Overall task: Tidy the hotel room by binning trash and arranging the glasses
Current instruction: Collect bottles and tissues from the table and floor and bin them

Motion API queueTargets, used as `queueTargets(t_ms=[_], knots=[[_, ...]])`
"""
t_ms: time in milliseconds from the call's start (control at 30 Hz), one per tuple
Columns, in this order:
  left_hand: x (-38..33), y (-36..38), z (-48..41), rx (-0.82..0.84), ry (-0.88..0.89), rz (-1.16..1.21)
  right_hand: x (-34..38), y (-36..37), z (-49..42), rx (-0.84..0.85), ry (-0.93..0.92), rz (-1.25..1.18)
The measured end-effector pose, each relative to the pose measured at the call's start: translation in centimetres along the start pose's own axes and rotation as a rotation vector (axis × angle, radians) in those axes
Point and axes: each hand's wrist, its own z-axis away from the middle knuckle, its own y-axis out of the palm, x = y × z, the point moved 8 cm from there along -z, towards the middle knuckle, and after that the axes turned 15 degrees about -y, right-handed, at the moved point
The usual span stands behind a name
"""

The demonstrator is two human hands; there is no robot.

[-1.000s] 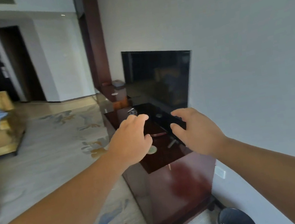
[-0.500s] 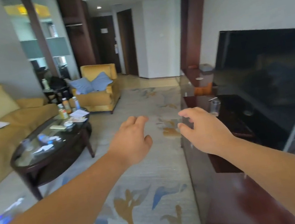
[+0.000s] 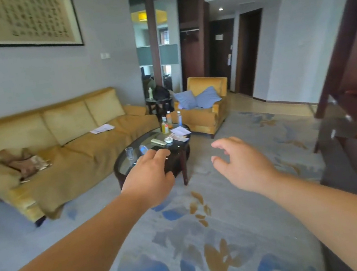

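Fingers of both hands — left [image 3: 150,179], right [image 3: 245,165] — are spread and empty, the desk [image 3: 148,145] uncleared (glass [image 3: 129,153], bottles [image 3: 169,121], papers [image 3: 180,131]), so most of the tidying remains.

Both bare arms extended forward. Left hand [image 3: 150,179] palm down, fingers loosely curled, empty. Right hand [image 3: 241,164] open, fingers spread and bent, empty.

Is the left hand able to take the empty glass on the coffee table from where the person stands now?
Probably not yet. The left hand is open and empty, and the glass stands free near the coffee table edge, but the table looks some steps away across the carpet.
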Motion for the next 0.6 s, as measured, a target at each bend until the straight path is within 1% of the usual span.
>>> queueTargets(t_ms=[167, 300, 433, 600], knots=[[7.4, -1.2, -4.0, -0.022, -0.081, -0.021, 3.3, 5.4, -6.5, 0.038, -0.066, -0.035], [11.4, -1.0, -6.7, -0.025, -0.141, -0.025, 4.5, 9.0, -9.9, 0.097, -0.103, -0.053], [13.7, 0.3, -9.6, -0.019, -0.180, -0.029, 3.8, 11.9, -13.2, 0.136, -0.126, -0.065], [15.2, 2.8, -14.2, -0.008, -0.243, -0.040, 0.9, 15.1, -17.8, 0.179, -0.145, -0.090]])
